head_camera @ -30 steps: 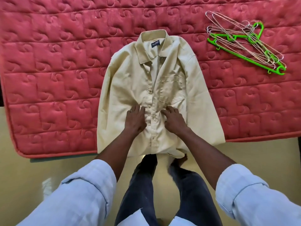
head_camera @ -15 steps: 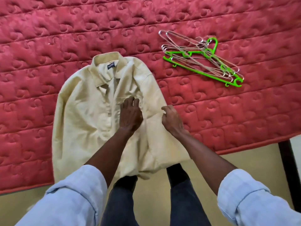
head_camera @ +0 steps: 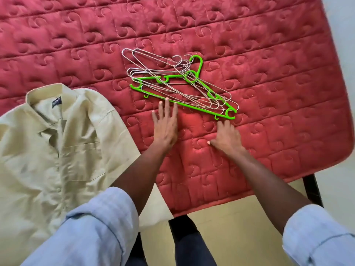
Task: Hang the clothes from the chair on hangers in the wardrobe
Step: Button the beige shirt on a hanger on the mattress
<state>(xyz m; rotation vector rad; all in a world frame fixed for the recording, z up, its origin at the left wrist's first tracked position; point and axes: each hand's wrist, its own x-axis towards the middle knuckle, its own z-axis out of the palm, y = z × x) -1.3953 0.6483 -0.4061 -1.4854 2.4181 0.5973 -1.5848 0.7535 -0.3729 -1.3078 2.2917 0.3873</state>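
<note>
While both hands reach over the red quilted mattress (head_camera: 269,54), neither one holds anything. Left hand (head_camera: 165,126) is flat with fingers straight and spread, palm down, fingertips just touching or just short of the lower bar of the green hanger (head_camera: 184,104); can't tell which. Right hand (head_camera: 227,138) has fingers loosely bent, thumb out to the left, knuckles just below the green hanger's right end, not gripping it. Hangers sit in one tangled pile mid-mattress: the green plastic one with several thin wire hangers (head_camera: 153,73) lying across and on top of it, hooks pointing up-right. Exact wire count unclear, they overlap. Cream shirt (head_camera: 57,150) lies face up on the mattress to the left, well apart from the pile, collar toward the far side, dark label inside the collar, chest pocket visible, front buttoned; its lower part hangs off the near mattress edge and is partly hidden by the left sleeve (head_camera: 99,227). Both forearms are bare with light blue sleeves rolled up; right sleeve (head_camera: 317,237) at bottom right. Dark trousers (head_camera: 190,244) show between the arms, above a yellowish floor (head_camera: 240,217). A dark bed-frame leg (head_camera: 312,189) shows at the mattress's right near corner.
</note>
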